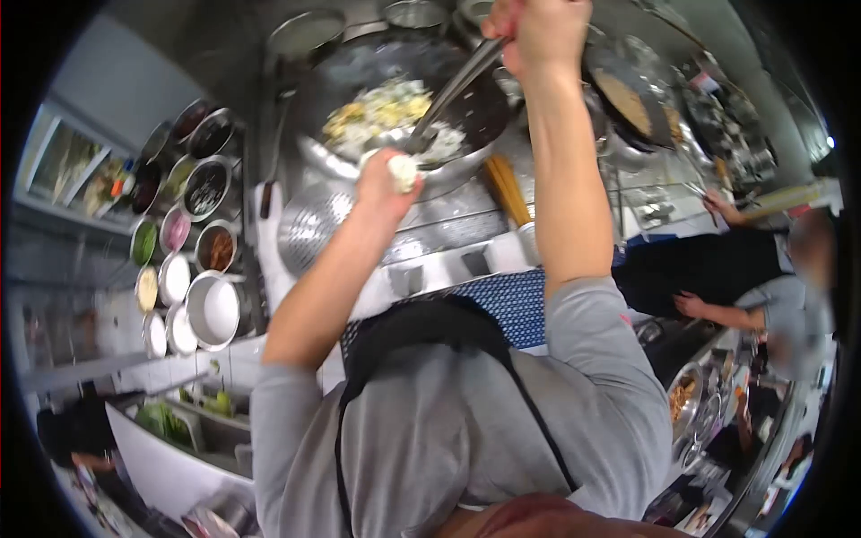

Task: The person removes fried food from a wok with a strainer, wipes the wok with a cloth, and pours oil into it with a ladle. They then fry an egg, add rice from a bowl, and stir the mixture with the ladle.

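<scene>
My right hand (547, 36) is closed around the handle of a long metal ladle (459, 88). The ladle slants down into a large dark wok (314, 90), its bowl end among the food. White rice (446, 142) and yellow pieces that look like egg (399, 106) lie in the wok. At the wok's near rim, my left hand (390, 186) is closed on a bunched white cloth (404, 172). Whether the rim or a handle is gripped through the cloth is hidden.
A perforated strainer (314, 229) lies left of the wok, and a bamboo brush (508, 188) sits right. Bowls of ingredients (206, 188) line the left counter. Another pan (628, 99) stands right, and a co-worker in a black apron (708, 269) is nearby.
</scene>
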`<state>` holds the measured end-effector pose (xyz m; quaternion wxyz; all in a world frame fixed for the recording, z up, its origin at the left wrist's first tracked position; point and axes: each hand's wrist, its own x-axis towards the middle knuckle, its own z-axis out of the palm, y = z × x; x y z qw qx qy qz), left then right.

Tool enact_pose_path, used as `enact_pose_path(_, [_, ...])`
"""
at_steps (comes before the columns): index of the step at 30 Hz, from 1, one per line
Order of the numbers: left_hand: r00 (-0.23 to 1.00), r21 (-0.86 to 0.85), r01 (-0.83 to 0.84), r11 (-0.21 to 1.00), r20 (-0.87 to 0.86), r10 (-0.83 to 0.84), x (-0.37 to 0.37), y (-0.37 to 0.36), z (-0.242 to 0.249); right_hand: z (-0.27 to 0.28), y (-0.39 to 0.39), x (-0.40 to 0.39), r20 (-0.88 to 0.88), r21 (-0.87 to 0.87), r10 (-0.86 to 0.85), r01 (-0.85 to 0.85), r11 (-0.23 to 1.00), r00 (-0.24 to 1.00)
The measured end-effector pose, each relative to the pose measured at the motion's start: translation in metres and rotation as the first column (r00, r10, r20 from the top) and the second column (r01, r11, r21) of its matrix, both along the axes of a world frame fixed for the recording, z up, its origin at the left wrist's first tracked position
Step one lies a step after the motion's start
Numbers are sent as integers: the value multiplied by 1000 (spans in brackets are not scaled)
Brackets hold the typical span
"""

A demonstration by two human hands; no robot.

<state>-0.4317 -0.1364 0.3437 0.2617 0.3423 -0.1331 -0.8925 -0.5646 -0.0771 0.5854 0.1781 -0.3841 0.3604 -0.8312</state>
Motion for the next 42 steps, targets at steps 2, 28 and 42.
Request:
enact_pose_path(2, [998, -100, -65, 993, -23, 63, 3, 10, -36, -48, -56, -22, 17, 26, -221, 220, 975, 975])
enact_pose_path(28, [995, -118, 93, 989, 49, -87, -19, -54, -63, -58, -5, -16, -323, -275, -428, 350, 896, 844])
enact_pose_path(42, [966, -191, 183, 964, 216, -141, -10, -39, -54, -105, -95, -37, -299, -157, -334, 299, 941, 894])
